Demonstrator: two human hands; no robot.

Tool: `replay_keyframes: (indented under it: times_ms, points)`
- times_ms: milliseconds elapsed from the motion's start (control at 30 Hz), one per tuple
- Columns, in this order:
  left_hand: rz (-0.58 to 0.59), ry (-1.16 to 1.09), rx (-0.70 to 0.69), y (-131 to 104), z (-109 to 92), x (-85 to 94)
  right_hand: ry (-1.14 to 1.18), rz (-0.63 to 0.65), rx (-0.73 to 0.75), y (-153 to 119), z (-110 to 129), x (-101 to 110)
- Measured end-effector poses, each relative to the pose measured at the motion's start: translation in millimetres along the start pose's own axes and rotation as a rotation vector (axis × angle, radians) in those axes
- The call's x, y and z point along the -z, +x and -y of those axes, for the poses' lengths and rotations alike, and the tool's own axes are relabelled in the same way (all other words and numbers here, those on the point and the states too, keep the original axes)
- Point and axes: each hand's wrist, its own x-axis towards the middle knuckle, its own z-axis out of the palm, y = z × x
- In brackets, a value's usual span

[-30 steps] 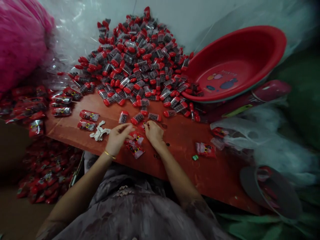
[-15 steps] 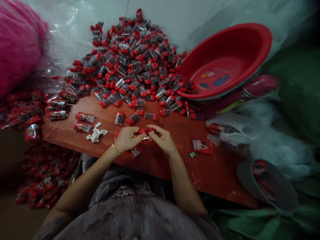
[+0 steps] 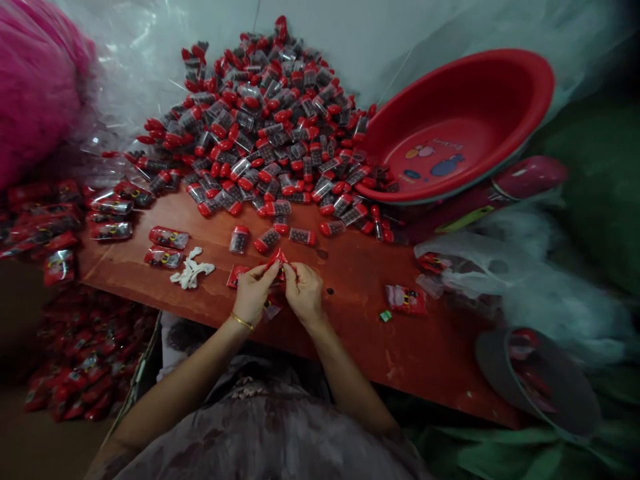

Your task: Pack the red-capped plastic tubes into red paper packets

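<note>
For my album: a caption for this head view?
Both hands, left and right, pinch a red packet before a heap of red-capped vials.

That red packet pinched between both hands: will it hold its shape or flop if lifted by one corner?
Probably floppy: the packet looks like thin film, creased where the left hand and right hand pinch it. Likely light. Its glossy surface may be slippery.

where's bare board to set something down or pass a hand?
Free: the board right of the right hand, between the loose packet and the near edge. A smaller strip lies between the white scrap and the left hand. Crowded: the capsule pile at the back, the basin and the packets at the left edge.
</note>
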Motion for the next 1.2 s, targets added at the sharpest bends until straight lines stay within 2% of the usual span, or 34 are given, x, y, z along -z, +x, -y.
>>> replay_keyframes:
  times_ms: [133, 267, 367, 433, 500, 600, 733, 867, 967, 1033, 1100, 1200]
  points:
    - [-0.021, -0.076, 0.106, 6.2, -9.8, 2.6, -0.029, 0.060, 0.021, 6.0, 3.0, -4.7]
    - [-0.076, -0.083, 0.054, 14.3, -22.1, 5.6, -0.012, 0.216, 0.089, 32.0, -5.1, 0.7]
    - [-0.088, -0.097, 0.047, 16.8, -30.6, 6.2, -0.281, 0.146, -0.011, 59.2, -18.6, 1.9]
    - [-0.051, -0.107, 0.087, 16.0, -34.8, 6.4, -0.481, 0.144, -0.070, 69.0, -26.6, 0.8]
    - [-0.005, -0.118, 0.136, 14.1, -37.2, 7.2, -0.565, 0.218, -0.011, 67.0, -32.4, 1.8]
    - [0.020, -0.136, 0.183, 10.6, -36.9, 9.3, -0.509, 0.295, 0.150, 47.3, -40.0, 11.3]
    - [0.012, -0.125, 0.179, 6.6, -31.7, 11.4, -0.358, 0.209, 0.194, 22.7, -51.6, 28.5]
    - [0.006, -0.113, 0.173, 4.7, -27.7, 12.6, -0.458, 0.093, 0.032, 18.8, -51.6, 31.9]
    - [-0.010, -0.106, 0.135, 4.0, -29.7, 14.4, -0.600, 0.160, -0.115, 20.0, -42.9, 26.5]
    - [-0.035, -0.110, 0.101, 3.2, -33.2, 15.5, -0.600, 0.195, -0.159, 18.8, -36.8, 23.1]
    - [-0.048, -0.115, 0.078, 2.6, -36.8, 16.0, -0.491, 0.182, -0.205, 15.5, -31.9, 22.5]
    - [-0.039, -0.096, 0.052, 3.0, -39.3, 16.0, -0.068, 0.148, -0.313, 7.0, -24.8, 28.9]
